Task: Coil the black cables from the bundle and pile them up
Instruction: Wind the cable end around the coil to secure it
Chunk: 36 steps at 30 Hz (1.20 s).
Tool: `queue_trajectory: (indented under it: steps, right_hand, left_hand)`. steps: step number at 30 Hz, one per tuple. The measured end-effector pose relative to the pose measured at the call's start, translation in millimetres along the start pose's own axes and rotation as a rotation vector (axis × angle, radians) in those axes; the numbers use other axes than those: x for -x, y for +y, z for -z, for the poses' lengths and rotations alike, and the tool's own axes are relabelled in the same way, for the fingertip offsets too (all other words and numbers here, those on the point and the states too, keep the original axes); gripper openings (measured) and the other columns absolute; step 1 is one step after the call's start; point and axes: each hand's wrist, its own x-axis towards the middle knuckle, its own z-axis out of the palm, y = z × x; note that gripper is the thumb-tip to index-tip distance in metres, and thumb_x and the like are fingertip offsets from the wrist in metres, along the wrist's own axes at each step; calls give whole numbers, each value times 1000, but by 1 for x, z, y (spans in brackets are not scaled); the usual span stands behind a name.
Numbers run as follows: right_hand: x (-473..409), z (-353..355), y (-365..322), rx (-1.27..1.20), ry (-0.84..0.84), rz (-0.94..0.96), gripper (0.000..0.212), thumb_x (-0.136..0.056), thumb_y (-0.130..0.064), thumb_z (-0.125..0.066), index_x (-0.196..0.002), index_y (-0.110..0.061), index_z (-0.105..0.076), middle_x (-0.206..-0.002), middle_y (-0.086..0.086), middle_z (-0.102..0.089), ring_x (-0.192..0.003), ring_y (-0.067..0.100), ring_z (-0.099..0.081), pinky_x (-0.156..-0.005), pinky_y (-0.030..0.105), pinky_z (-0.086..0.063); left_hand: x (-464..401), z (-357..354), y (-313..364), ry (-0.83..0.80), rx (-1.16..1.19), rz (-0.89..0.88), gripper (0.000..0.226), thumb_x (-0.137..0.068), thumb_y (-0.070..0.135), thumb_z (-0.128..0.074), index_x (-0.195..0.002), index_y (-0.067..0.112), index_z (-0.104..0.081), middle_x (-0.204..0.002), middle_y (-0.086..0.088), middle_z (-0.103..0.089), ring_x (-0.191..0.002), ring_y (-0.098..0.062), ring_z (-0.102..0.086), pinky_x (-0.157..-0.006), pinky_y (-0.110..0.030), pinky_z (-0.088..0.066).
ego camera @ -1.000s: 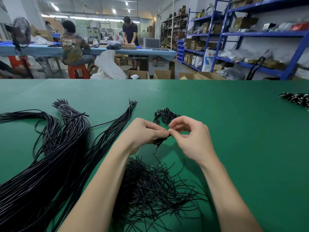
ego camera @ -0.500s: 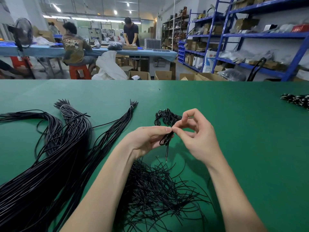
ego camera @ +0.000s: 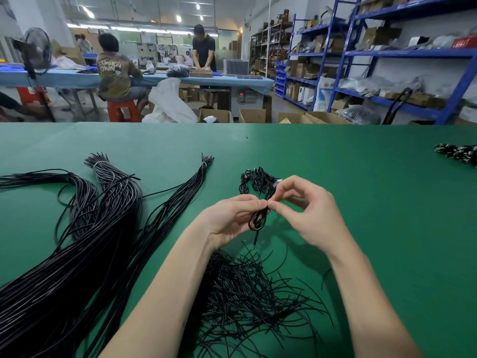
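Above the green table (ego camera: 361, 202) my left hand (ego camera: 227, 218) pinches a small coil of black cable (ego camera: 258, 219) at its top, loops hanging down and one end dangling. My right hand (ego camera: 307, 210) pinches the same coil from the right, thumb and forefinger meeting my left fingertips. Just behind the hands lies a small pile of coiled cables (ego camera: 255, 180). Long black cable bundles (ego camera: 85, 241) tied with white bands sprawl across the left of the table. A loose heap of short black ties (ego camera: 247, 301) lies under my forearms.
Another dark bundle (ego camera: 459, 153) sits at the table's far right edge. Beyond the table are cardboard boxes (ego camera: 215, 116), blue shelving (ego camera: 387, 60) on the right, and two people at a blue workbench (ego camera: 160, 78) in the back.
Both hands have lifted slightly away from me with the coil. The coil's loops now hang plainly below my fingertips, and my right forefinger has risen.
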Motion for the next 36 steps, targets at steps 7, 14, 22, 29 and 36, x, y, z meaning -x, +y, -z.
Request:
queue_trajectory:
  steps: [7,14,22,29,36]
  right_hand:
    - [-7,3,-11,198,-3,-78,13,-82,-15,-80,-81,-27,-79,-71,-22,-74,-74,-7,-70,-71,6,-52]
    - [-6,0,-7,184,77,-166,17,-78,-19,-87,-71,-31,-77,-67,-25,-71,-66,-10,-67,-63,0,-43]
    - [-5,-9,-5,235,193,-5,16,-84,-7,-73,-82,-23,-74,-72,-17,-70,-76,-3,-67,-69,8,-53]
    - [-2,-7,-3,195,87,184,23,-87,-2,-72,-92,-24,-71,-89,-18,-72,-88,0,-69,-83,9,-51]
    - [-3,-8,-5,229,86,251,19,-87,-8,-77,-94,-26,-73,-90,-19,-72,-91,-2,-64,-76,5,-38]
  left_hand:
    - [-6,-4,-3,105,-123,-132,12,-63,6,-83,-72,14,-82,-86,-12,-77,-76,-17,-73,-70,-21,-59]
    - [-4,-6,-4,85,-194,-200,10,-87,1,-70,-95,3,-76,-90,-14,-76,-78,-18,-70,-75,-22,-56]
    - [-3,-14,1,82,-128,-222,13,-88,-2,-67,-90,6,-77,-87,-10,-75,-75,-13,-69,-78,-19,-57]
    - [5,-6,1,-20,12,109,15,-76,28,-75,-82,14,-74,-74,-4,-69,-58,-14,-64,-54,-22,-55]
    - [2,4,-1,-112,171,122,13,-73,22,-80,-83,13,-79,-80,-3,-64,-58,-10,-55,-50,-20,-48]
